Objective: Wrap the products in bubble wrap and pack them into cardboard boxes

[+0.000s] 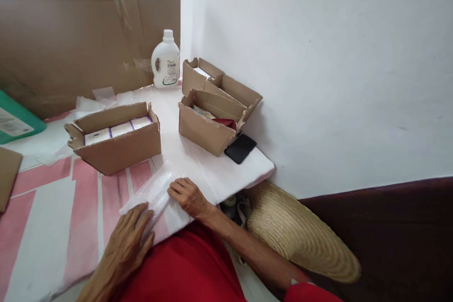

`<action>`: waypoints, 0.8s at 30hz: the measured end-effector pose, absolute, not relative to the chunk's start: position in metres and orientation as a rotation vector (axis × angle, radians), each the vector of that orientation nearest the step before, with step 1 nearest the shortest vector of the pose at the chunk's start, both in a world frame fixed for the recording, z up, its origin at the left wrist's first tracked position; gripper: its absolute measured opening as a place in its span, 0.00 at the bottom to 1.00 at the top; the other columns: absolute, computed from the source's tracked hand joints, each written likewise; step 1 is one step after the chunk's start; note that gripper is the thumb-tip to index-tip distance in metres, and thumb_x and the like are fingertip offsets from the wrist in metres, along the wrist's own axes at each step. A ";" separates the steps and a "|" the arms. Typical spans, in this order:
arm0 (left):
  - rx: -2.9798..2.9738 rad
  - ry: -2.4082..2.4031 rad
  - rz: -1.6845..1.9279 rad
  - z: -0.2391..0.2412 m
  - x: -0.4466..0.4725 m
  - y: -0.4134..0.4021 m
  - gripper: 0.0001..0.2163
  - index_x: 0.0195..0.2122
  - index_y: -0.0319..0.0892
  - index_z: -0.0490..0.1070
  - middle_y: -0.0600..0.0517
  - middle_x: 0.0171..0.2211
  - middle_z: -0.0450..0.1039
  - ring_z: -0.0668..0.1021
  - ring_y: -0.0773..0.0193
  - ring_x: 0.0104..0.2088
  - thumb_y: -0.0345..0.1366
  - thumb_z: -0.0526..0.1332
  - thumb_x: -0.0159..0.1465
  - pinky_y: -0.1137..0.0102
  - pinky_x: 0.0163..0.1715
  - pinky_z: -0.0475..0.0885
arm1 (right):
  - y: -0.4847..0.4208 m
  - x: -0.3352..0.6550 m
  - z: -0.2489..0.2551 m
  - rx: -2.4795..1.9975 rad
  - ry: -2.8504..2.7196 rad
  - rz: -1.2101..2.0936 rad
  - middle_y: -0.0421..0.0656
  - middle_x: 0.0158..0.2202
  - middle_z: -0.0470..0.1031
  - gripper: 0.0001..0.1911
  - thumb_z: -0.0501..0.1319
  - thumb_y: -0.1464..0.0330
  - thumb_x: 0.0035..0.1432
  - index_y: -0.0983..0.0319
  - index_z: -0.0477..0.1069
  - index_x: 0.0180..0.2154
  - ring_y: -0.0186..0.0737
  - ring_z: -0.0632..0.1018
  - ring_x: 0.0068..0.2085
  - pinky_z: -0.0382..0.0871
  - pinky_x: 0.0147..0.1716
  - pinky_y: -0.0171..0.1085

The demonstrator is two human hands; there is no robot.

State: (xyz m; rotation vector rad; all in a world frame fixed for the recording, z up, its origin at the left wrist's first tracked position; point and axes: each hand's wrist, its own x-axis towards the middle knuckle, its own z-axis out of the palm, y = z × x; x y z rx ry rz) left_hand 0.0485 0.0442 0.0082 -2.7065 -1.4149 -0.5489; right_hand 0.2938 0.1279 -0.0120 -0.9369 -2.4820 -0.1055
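Observation:
A clear plastic bag [153, 192] lies on the table near its front edge. My left hand [132, 231] rests on the bag's near left end, fingers stretched out and fairly flat. At the bag's right end my right hand [187, 197] has its fingers curled and closed on the plastic; the fingertips are partly hidden. Just beyond stands an open cardboard box [123, 151] with several white packs [122, 130] edged in purple. To its right is another cardboard box [203, 130] holding a red item [226, 123] and some printed packets.
A black phone [240, 148] lies near the table's right corner. Farther back are a white jug [166, 62] and more cardboard boxes [239, 89] by the wall. A green container [17, 118] stands at left, before a tall cardboard panel [78, 47]. A straw hat [297, 231] is below the edge.

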 end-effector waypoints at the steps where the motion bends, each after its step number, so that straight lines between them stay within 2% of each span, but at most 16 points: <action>1: -2.730 -1.405 -0.534 0.009 0.053 0.040 0.20 0.59 0.44 0.67 0.42 0.58 0.73 0.76 0.53 0.56 0.39 0.59 0.66 0.61 0.53 0.72 | 0.133 0.297 -0.014 -0.949 -2.464 -0.087 0.45 0.37 0.78 0.12 0.54 0.75 0.70 0.62 0.74 0.37 0.42 0.75 0.40 0.68 0.40 0.39; 5: -2.739 -1.317 -0.521 0.013 0.064 0.034 0.25 0.63 0.44 0.65 0.44 0.58 0.74 0.75 0.53 0.57 0.36 0.61 0.64 0.60 0.55 0.69 | 0.148 0.309 -0.020 -0.934 -2.405 0.055 0.45 0.43 0.80 0.13 0.53 0.78 0.68 0.62 0.75 0.41 0.41 0.77 0.45 0.71 0.46 0.38; 9: -2.667 -1.295 -0.616 0.009 0.061 0.037 0.22 0.60 0.42 0.67 0.43 0.56 0.76 0.73 0.51 0.59 0.35 0.60 0.65 0.57 0.57 0.67 | 0.153 0.316 -0.022 -0.891 -2.365 0.151 0.46 0.43 0.80 0.15 0.52 0.78 0.68 0.61 0.75 0.43 0.40 0.78 0.46 0.73 0.47 0.39; 13: -2.686 -1.228 -0.697 0.003 0.057 0.043 0.17 0.55 0.43 0.70 0.45 0.52 0.78 0.77 0.55 0.55 0.28 0.57 0.65 0.61 0.53 0.72 | 0.139 0.315 -0.012 -0.879 -2.354 0.022 0.52 0.51 0.79 0.17 0.50 0.78 0.68 0.63 0.74 0.49 0.44 0.76 0.53 0.72 0.51 0.44; 16: -2.689 -1.179 -0.730 0.004 0.058 0.046 0.17 0.54 0.43 0.70 0.45 0.50 0.78 0.78 0.56 0.53 0.25 0.56 0.65 0.61 0.53 0.72 | 0.114 0.309 0.001 -0.797 -2.426 -0.047 0.53 0.56 0.76 0.16 0.53 0.75 0.69 0.64 0.71 0.54 0.49 0.74 0.57 0.71 0.51 0.47; 22: -2.778 -1.135 -0.782 0.025 0.068 0.044 0.19 0.56 0.43 0.70 0.47 0.48 0.80 0.79 0.59 0.50 0.23 0.55 0.66 0.63 0.54 0.71 | 0.077 0.297 0.001 -0.826 -2.390 0.131 0.48 0.45 0.81 0.12 0.54 0.72 0.70 0.61 0.73 0.50 0.44 0.78 0.48 0.72 0.45 0.41; 24: -2.826 -1.171 -0.789 0.031 0.068 0.042 0.18 0.58 0.44 0.69 0.47 0.48 0.80 0.79 0.59 0.50 0.28 0.58 0.66 0.63 0.54 0.71 | 0.072 0.299 -0.006 -0.891 -2.256 0.255 0.48 0.42 0.81 0.12 0.53 0.73 0.69 0.61 0.73 0.48 0.43 0.79 0.46 0.74 0.45 0.41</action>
